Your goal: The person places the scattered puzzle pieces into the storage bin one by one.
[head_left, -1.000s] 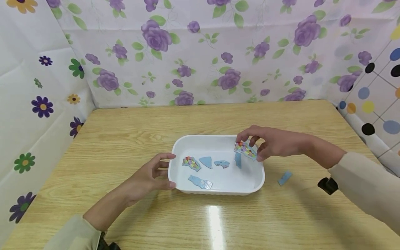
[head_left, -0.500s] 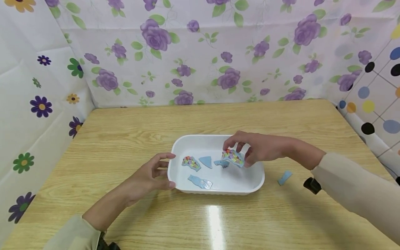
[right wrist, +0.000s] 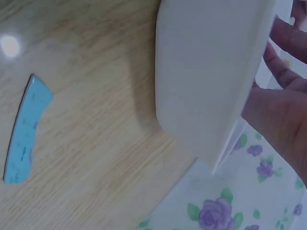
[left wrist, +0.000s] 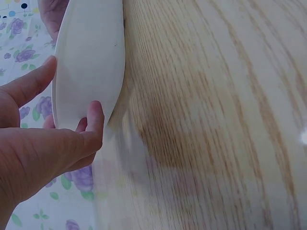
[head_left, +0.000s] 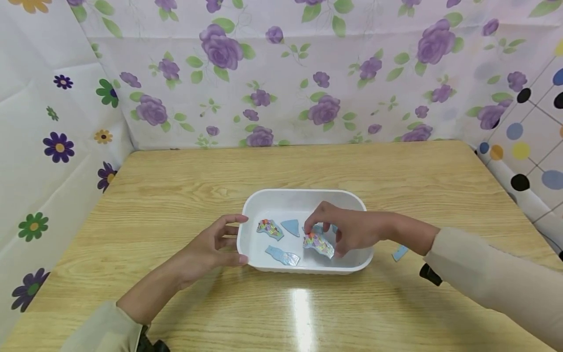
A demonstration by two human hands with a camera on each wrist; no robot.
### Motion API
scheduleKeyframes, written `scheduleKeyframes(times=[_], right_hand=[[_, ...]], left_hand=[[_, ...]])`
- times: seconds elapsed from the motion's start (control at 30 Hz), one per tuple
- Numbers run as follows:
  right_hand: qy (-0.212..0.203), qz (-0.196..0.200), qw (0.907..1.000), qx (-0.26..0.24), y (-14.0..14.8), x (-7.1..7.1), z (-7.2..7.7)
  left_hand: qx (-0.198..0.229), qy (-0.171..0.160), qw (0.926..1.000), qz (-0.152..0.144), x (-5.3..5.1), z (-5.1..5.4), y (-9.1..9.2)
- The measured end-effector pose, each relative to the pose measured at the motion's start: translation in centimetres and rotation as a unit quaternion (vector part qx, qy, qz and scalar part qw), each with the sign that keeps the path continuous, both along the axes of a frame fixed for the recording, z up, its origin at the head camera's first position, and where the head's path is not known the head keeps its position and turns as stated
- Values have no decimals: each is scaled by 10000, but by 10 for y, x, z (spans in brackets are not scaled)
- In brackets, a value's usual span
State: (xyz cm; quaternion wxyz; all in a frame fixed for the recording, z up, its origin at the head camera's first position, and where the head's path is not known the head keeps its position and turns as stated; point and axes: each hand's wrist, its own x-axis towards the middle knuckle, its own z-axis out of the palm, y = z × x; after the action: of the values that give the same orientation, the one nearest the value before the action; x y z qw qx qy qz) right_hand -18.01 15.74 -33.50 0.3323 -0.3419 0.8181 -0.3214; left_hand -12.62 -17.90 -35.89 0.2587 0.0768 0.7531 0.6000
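A white plastic tray (head_left: 286,197) stands on the table. At its left end my left hand (head_left: 195,252) holds it, thumb by the near corner and index fingertip at the far rim. Inside the tray my right hand (head_left: 354,229) pinches a multicoloured piece with light-blue edges (head_left: 319,246), like a flat puzzle piece, tilted low over the tray floor. A second multicoloured piece (head_left: 270,229), a blue triangular piece (head_left: 291,227) and a long glossy blue piece (head_left: 282,255) lie in the tray. Other blue pieces are partly hidden by the right hand and the held piece.
One narrow blue piece (right wrist: 28,132) lies on the wooden table (head_left: 198,181) right of the tray, partly covered by the right sleeve in the head view. Flowered sheets (head_left: 281,73) hang behind and at the left; a dotted sheet (head_left: 528,161) hangs at the right.
My right hand has carried the multicoloured piece from the tray's right far corner leftward and nearer, down toward the middle of the tray. The left hand stays on the tray's end.
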Motion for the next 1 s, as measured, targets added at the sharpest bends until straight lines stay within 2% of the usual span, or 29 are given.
scheduleKeyframes(times=[0.13, 0.3, 0.43, 0.73, 1.0], right_hand=[[324, -26, 9994, 91, -4, 3, -1], [619, -326, 9975, 67, -2, 1, 5], [572, -460, 9973, -44, 1, -1, 7], [535, -463, 9973, -210, 4, -2, 6], [503, -574, 9971, -55, 15, -3, 12]], left_hand=[[12, 2, 10000, -13, 0, 0, 0], [12, 18, 10000, -8, 0, 1, 0], [-28, 17, 10000, 22, 0, 1, -1], [-38, 4, 10000, 44, 1, -1, 0], [-62, 15, 10000, 43, 0, 0, 0]])
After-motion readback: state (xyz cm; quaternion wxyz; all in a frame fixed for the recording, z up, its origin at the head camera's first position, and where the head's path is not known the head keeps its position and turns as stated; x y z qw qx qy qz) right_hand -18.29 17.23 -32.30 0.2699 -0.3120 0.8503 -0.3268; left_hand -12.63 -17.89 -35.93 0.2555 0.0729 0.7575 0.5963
